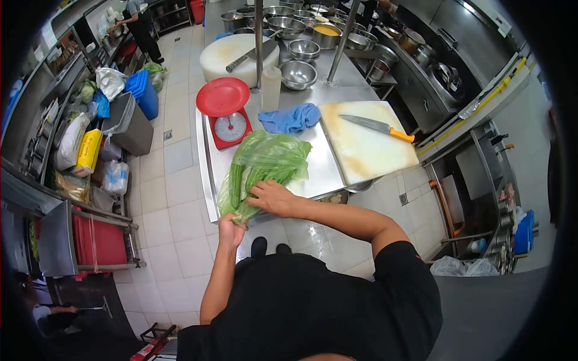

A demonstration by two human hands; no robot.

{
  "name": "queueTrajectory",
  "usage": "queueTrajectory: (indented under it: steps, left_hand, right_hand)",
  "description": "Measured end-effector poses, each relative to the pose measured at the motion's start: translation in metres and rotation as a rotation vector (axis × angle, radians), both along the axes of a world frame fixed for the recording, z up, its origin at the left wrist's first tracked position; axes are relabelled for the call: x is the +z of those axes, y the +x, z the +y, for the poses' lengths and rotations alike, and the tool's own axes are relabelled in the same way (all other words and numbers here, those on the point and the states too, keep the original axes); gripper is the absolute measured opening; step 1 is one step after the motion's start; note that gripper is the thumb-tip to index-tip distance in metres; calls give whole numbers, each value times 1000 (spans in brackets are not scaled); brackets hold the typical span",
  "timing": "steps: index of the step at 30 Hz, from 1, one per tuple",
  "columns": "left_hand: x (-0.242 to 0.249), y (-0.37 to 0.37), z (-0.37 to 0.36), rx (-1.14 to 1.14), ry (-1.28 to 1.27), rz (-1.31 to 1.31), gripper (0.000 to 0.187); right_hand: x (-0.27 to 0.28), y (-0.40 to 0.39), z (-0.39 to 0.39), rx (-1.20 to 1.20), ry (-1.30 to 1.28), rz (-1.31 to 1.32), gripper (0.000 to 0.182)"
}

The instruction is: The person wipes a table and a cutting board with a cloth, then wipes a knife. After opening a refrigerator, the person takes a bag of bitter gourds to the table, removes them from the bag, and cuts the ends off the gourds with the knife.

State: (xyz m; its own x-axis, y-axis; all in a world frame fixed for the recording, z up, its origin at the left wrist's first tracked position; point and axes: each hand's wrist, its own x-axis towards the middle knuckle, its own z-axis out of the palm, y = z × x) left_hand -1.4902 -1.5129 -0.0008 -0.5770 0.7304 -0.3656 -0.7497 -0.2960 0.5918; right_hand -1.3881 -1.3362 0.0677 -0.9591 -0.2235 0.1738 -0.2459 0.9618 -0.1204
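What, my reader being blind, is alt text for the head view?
A person's left hand and right hand handle a bag of long green vegetables on a steel kitchen table, near a red scale, blue cloth and knife on a board.

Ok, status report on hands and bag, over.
Left hand gripping green bag at near end. Right hand on bagged greens. Blue cloth just beyond.

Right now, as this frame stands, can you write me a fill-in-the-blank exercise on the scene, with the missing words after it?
The hand gripping the near end of the green plastic bag is the person's ____ one.
The kitchen scale is coloured ____.
The cloth between the scale and the rectangular cutting board is coloured ____.
The knife on that board has a handle coloured ____.

Missing words: left; red; blue; orange.
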Motion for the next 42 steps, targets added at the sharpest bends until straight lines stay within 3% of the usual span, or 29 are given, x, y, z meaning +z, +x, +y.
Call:
queueTrajectory:
  steps: [2, 4, 6, 10, 13, 15, 16, 17, 19, 21, 29, 32, 35, 37, 38, 42]
  left_hand:
    - [-11, -11, -2, -64, 239, -236, 49]
    - [-7, -13, -2, -89, 268, -220, 51]
    - [-6, -11, 2, -52, 144, 27, 52]
    - [9, -12, -3, -141, -7, 256, 55]
    - [11, -17, -1, -166, -168, 484, 60]
    - [10, -12, 2, -132, -214, 523, 62]
    - [11, -8, 5, -117, -251, 561, 64]
    - [12, -7, 6, -129, -296, 583, 66]
    - [11, -4, 9, -120, -336, 639, 64]
    - [7, -3, 13, -129, -371, 697, 62]
    - [5, 1, 12, -111, -388, 556, 53]
    - [-2, 7, 15, -81, -337, 512, 52]
    - [-3, 16, 13, -100, -336, 504, 52]
    - [-2, 21, 14, -116, -357, 507, 53]
    - [-1, 23, 14, -129, -356, 513, 52]
    - [0, 25, 16, -154, -360, 526, 51]
  right_hand:
    - [-3, -7, 3, -29, 7, 32, 27]
    - [4, -12, 4, -21, 54, 32, 30]
    - [19, -9, 10, -24, 93, 21, 35]
    - [51, -9, 23, 50, 18, -81, 52]
    - [63, -11, 43, -17, -277, -77, 50]
    - [72, -10, 59, -30, -475, 69, 55]
    - [80, -5, 62, -68, -500, 301, 52]
    - [106, 2, 65, -173, -643, 240, 45]
    - [123, 14, 78, -368, -941, 368, 37]
    - [142, 30, 89, -411, -1200, 516, 32]
    - [209, 122, 153, -505, -1354, 1166, 22]
    - [194, 156, 193, -541, -1441, 1467, 19]
    - [123, 180, 249, -596, -1716, 1763, 19]
    - [67, 189, 274, -696, -1984, 1823, 42]
    - [39, 191, 285, -608, -2046, 1832, 52]
    - [-9, 161, 291, -846, -2285, 1997, 65]
